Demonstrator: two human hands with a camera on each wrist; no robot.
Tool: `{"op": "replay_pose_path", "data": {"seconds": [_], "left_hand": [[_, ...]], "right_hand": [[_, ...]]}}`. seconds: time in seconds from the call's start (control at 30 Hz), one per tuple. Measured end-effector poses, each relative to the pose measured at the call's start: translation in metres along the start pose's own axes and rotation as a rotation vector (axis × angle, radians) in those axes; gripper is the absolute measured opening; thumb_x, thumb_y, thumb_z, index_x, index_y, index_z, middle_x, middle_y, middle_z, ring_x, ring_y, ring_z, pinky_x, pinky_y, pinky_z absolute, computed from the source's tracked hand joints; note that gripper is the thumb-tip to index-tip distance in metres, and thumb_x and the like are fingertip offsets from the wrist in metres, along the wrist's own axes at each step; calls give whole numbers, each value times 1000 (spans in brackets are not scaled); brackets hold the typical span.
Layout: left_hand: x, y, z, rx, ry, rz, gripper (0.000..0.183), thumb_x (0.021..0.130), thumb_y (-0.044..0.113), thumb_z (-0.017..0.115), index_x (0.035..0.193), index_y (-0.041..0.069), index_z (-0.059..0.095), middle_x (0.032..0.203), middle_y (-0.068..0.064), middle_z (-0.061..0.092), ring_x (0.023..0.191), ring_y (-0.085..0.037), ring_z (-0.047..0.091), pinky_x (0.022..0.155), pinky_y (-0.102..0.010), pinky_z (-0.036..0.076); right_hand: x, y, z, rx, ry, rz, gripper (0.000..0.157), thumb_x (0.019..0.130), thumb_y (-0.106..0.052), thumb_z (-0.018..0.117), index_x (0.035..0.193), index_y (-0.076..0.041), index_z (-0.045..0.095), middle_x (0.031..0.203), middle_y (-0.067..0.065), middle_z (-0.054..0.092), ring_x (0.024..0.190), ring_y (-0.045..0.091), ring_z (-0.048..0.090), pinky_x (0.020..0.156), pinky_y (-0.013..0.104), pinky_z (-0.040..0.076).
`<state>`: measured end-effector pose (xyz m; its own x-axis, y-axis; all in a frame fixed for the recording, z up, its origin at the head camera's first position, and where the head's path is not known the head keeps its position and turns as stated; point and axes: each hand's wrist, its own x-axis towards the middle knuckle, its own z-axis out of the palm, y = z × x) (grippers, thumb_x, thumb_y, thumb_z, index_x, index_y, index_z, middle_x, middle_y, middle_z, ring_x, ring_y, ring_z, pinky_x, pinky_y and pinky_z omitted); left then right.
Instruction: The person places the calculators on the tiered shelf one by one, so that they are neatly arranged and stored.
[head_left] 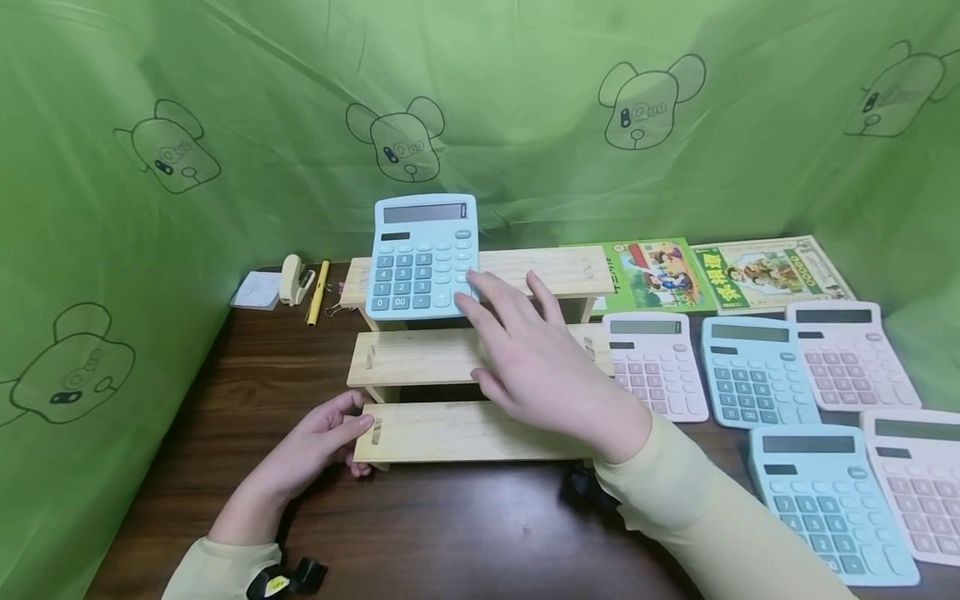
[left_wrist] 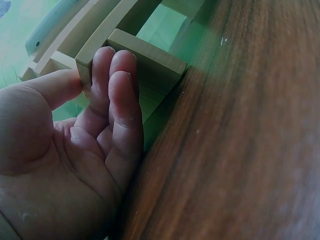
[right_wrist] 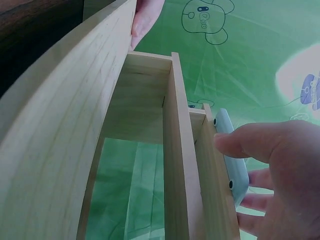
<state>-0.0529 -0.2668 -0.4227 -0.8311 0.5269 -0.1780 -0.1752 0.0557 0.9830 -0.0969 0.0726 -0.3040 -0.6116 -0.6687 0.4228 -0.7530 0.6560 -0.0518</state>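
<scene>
A three-tier wooden step rack (head_left: 480,432) stands on the dark table. On its top tier lies a light blue calculator (head_left: 423,258), at the left end, its display showing 0. My right hand (head_left: 536,358) reaches over the lower tiers with fingers spread and fairly straight, fingertips at the calculator's right edge. In the right wrist view, the calculator (right_wrist: 235,170) appears edge-on beside the thumb and fingers. My left hand (head_left: 318,437) grips the left end of the lowest tier, thumb on top. The left wrist view shows the fingers against the board's end (left_wrist: 84,75).
Right of the rack lie pink calculators (head_left: 654,367) and blue calculators (head_left: 761,371). Behind them are two picture booklets (head_left: 660,275). At the back left sit a white notepad (head_left: 257,290), a cream stapler (head_left: 294,281) and a yellow pen (head_left: 318,292). Green cloth (head_left: 510,125) surrounds the table.
</scene>
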Motion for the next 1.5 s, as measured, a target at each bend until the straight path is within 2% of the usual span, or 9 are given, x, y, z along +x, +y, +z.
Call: {"op": "replay_pose_path", "data": {"seconds": [0.43,0.53,0.77,0.93,1.07,1.2,1.3,1.4,1.5], "left_hand": [[-3,-6,5,-24,1,-2,16,105,14,42,109,-1,36,79,-24,65,57,-32,62,54,-45,56],[-7,-5,5,-23,12,1,16,105,14,42,109,-1,36,79,-25,64,57,-32,62,54,-46,56],[-15,-5,3,-23,40,-2,18,105,14,42,110,-2,37,81,-25,65,61,-31,63,54,-44,55],[-16,-4,2,-6,61,-13,21,105,16,43,109,-4,39,88,-27,65,68,-33,65,58,-48,56],[-16,-6,3,-6,95,-22,24,104,17,44,110,-6,40,93,-27,64,74,-35,67,59,-49,56],[-11,-8,7,-10,122,-28,27,104,19,45,113,-5,40,96,-26,63,76,-34,66,60,-49,56],[-5,-7,8,-5,116,-41,28,104,21,46,113,-5,40,96,-25,62,77,-33,66,60,-49,56],[1,-2,6,20,86,-58,28,104,22,46,111,-5,43,97,-26,61,78,-34,66,61,-50,56],[3,7,1,57,60,-99,31,104,24,46,108,-6,43,99,-26,60,81,-35,66,63,-52,56]], "right_hand": [[-11,5,3,-1,-2,4,92,84,-40,69,152,-1,22,157,16,20,145,27,16,115,57,7],[-14,5,2,-12,-13,10,89,85,-41,67,152,-2,22,156,15,22,145,29,16,115,57,7],[-23,9,-4,-31,-39,10,78,87,-38,65,149,-4,34,157,13,23,146,31,14,116,54,6],[-34,12,-12,-53,-57,26,77,85,-39,68,149,-11,36,158,14,21,146,31,14,116,57,8],[-43,12,-23,-71,-105,39,79,84,-40,68,150,-15,34,159,16,16,146,32,14,115,58,7],[-55,17,-36,-80,-133,45,82,83,-39,70,151,-15,32,159,18,12,146,34,12,116,56,1],[-68,25,-46,-77,-135,60,83,82,-39,71,151,-15,32,159,19,12,145,35,13,116,54,-2],[-83,33,-54,-64,-120,81,79,83,-39,67,150,-13,34,157,20,18,143,37,20,116,55,5],[-95,41,-60,-42,-105,118,73,86,-39,63,149,-12,37,154,19,28,137,38,31,111,58,18]]}}
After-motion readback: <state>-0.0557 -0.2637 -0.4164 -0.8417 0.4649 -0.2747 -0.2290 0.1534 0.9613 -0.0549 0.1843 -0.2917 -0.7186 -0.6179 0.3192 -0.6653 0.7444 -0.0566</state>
